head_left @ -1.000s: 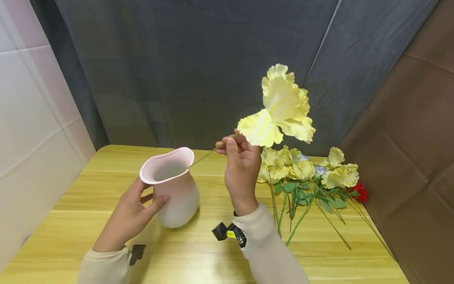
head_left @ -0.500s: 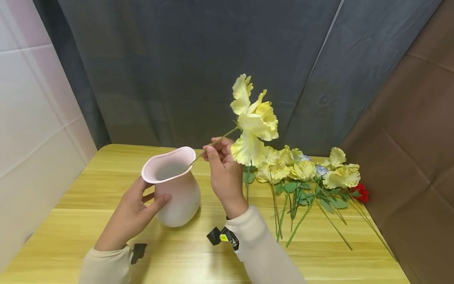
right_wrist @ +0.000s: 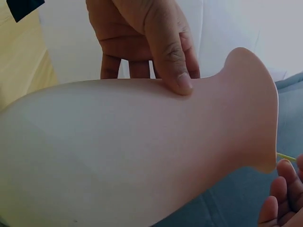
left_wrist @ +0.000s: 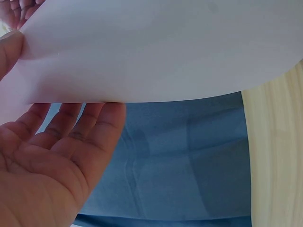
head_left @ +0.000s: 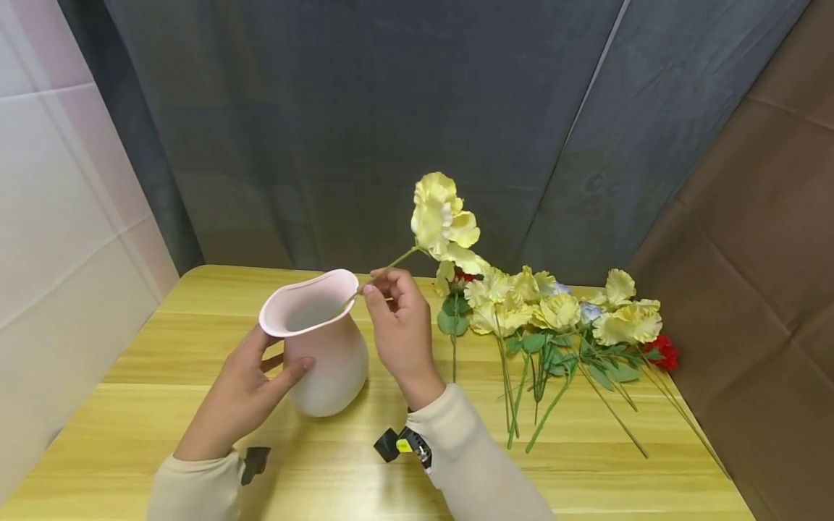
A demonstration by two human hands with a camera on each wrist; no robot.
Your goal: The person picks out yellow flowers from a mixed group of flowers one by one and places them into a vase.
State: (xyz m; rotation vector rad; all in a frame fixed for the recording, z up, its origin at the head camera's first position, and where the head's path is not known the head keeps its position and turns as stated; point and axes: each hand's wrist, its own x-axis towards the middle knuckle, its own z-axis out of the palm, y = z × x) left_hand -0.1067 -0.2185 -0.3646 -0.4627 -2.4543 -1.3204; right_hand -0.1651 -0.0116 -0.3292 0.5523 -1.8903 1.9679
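A pink-and-white vase (head_left: 329, 373) with a flared, wavy rim stands on the table at centre-left, tipped slightly. My left hand (head_left: 237, 398) holds its neck from the left, thumb on the near side and fingers behind. In the left wrist view these fingers (left_wrist: 102, 130) touch the vase wall. Right of the rim, my right hand (head_left: 404, 340) pinches the thin green stem of a yellow artificial flower (head_left: 439, 217) between thumb and fingers. The stem's lower end lies inside the vase mouth; its tip is hidden. The bloom leans up and right, above the hand.
Several yellow artificial flowers (head_left: 557, 311) lie on the right of the wooden table (head_left: 163, 362), with blue blooms among them. A red flower (head_left: 663, 353) lies at their right end. Another red bloom (head_left: 464, 276) shows partly behind the held flower. Dark cloth (head_left: 365, 130) hangs behind the table.
My right hand has moved down and left toward the vase rim, and the yellow flower has come lower with its stem deeper in the mouth. My left hand and the vase have stayed nearly still.
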